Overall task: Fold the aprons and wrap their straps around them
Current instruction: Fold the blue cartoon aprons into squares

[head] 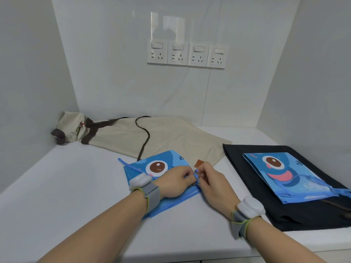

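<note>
**deskwatcher:** Looking at the closest bit first, both forearms reach in over the white desk [66, 186], each wrist wearing a grey band with a white puck on it. The left hand [173, 182] rests on a folded blue cartoon apron [152, 166] lying flat on the desk just in front of the person, and its fingers are curled in, pinching a thin blue strap [196, 177] at the apron's right edge. The right hand [212, 179] meets it there, fingers pinching the same strap. Another bit of strap sticks out past the apron's upper left corner.

**foldfan:** What about the other aprons?

**deskwatcher:** Over on the right there's a folded black apron [284, 215] on the desk with a second blue cartoon apron [290, 177] stacked on top, already folded, straps bunched at its right corner. Just behind the hands a small brown leather tag [198, 164] lies on a beige apron [171, 137], which is spread out toward the back wall with its dark brown strap [145, 137] looping across it. Far left corner has a rolled beige bundle [71, 128] with a brown strap around it. On the wall, four white sockets [187, 54] in a row.
</note>
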{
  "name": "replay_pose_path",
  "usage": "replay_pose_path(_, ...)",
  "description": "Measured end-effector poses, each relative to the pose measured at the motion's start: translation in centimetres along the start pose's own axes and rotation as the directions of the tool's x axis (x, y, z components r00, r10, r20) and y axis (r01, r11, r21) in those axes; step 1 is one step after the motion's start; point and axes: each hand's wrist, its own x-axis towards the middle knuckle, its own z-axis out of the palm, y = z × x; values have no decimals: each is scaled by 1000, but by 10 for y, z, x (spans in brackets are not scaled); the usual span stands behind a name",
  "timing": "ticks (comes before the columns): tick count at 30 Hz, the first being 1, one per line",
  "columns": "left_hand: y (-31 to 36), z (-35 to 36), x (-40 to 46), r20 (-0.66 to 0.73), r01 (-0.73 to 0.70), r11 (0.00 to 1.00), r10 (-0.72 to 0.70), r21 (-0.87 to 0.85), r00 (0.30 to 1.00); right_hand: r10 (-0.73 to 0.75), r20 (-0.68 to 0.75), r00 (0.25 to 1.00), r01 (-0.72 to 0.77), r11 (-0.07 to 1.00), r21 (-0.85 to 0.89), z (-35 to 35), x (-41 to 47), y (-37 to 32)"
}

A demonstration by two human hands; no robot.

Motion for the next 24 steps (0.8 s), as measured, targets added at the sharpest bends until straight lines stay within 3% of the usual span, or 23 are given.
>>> replay_pose_path(6, -2, 6, -3, -140, -83, 994, 91, 65, 986, 32, -8, 999, -32, 999, -27, 1, -1, -3)
replay_pose_path(13, -4, -11, -9, -185, -214, 888, 309, 408, 933, 117, -38, 992, -113, 989, 91, -7, -1, -1)
replay_pose_path(21, -25, -34, -21, -193, -226, 710, 458, 667, 868, 106, 56, 993, -94, 980, -177, -43, -9, 7)
replay_pose_path(24, -20, -38, -22, -96, -282, 535, 572, 796, 814, 128, 121, 984, -74, 924, -375, -52, -9, 9)
